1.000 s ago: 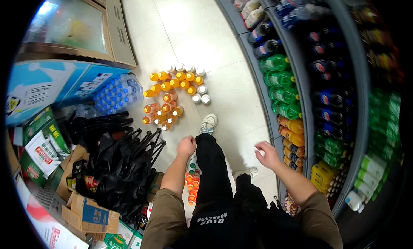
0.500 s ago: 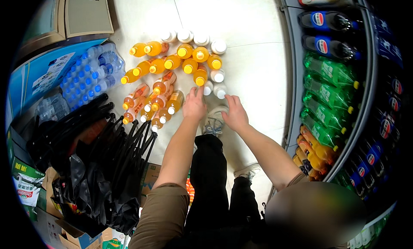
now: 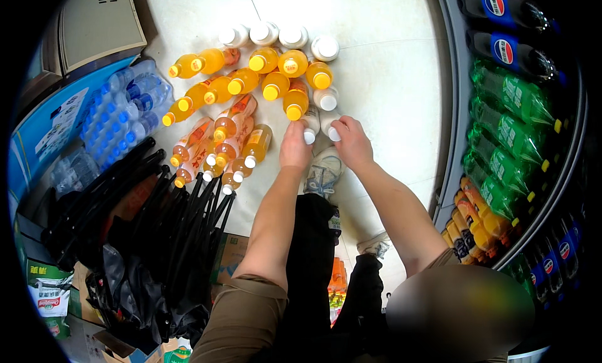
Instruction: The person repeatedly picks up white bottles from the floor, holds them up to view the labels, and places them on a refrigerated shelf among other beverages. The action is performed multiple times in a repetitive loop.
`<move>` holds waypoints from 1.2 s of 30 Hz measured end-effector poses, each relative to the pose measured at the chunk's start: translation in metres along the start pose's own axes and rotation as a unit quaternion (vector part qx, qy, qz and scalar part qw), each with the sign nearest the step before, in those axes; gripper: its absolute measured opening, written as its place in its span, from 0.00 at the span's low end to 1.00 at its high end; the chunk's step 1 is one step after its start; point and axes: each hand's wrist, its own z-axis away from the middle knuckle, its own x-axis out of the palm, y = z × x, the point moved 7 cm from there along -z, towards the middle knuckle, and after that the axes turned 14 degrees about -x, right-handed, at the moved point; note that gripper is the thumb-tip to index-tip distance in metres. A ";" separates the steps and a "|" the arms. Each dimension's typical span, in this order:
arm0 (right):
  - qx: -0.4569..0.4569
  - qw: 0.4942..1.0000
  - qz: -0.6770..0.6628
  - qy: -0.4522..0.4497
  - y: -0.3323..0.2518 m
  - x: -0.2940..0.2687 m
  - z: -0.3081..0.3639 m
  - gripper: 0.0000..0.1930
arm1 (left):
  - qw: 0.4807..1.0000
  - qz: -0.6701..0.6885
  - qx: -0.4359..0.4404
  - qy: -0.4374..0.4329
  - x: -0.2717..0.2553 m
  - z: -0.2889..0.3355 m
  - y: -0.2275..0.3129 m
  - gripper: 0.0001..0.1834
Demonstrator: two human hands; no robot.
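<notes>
Whitish btls (image 3: 311, 119), white caps; L grip (image 3: 295, 146) clasps one; R grip (image 3: 354, 144), another

On the pale tiled floor (image 3: 395, 93) there stand many orange bottles (image 3: 264, 60), several white bottles (image 3: 263, 33) and clear bottles (image 3: 147, 101) with blue caps.

At the upper left of the frame I see a beige cabinet (image 3: 103, 30), and below it a blue panel (image 3: 53, 115) beside a pack of water bottles with blue caps (image 3: 116, 115). In the lower left lie black folded things with thin rods (image 3: 147, 250). Along the right side, a grey shelf (image 3: 456, 102) carries dark bottles with blue labels (image 3: 503, 50), green bottles (image 3: 511, 134) and, lower, orange bottles (image 3: 481, 224).
</notes>
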 end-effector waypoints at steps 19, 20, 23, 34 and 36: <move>0.044 0.833 -0.470 0.289 -0.157 -0.421 0.345 0.21 | 0.846 0.346 0.139 -0.381 -0.179 0.350 0.277 0.37; 0.024 0.795 -0.513 0.323 -0.166 -0.443 0.371 0.21 | 0.819 0.381 0.114 -0.413 -0.182 0.378 0.297 0.38; -0.032 0.674 -0.610 0.416 -0.204 -0.489 0.451 0.20 | 0.752 0.417 0.108 -0.499 -0.174 0.460 0.357 0.40; 0.045 0.492 -0.726 0.479 -0.281 -0.581 0.670 0.23 | 0.675 0.311 -0.040 -0.668 -0.126 0.761 0.476 0.44; 0.044 0.483 -0.740 0.465 -0.284 -0.584 0.698 0.25 | 0.684 0.245 -0.032 -0.687 -0.119 0.793 0.482 0.45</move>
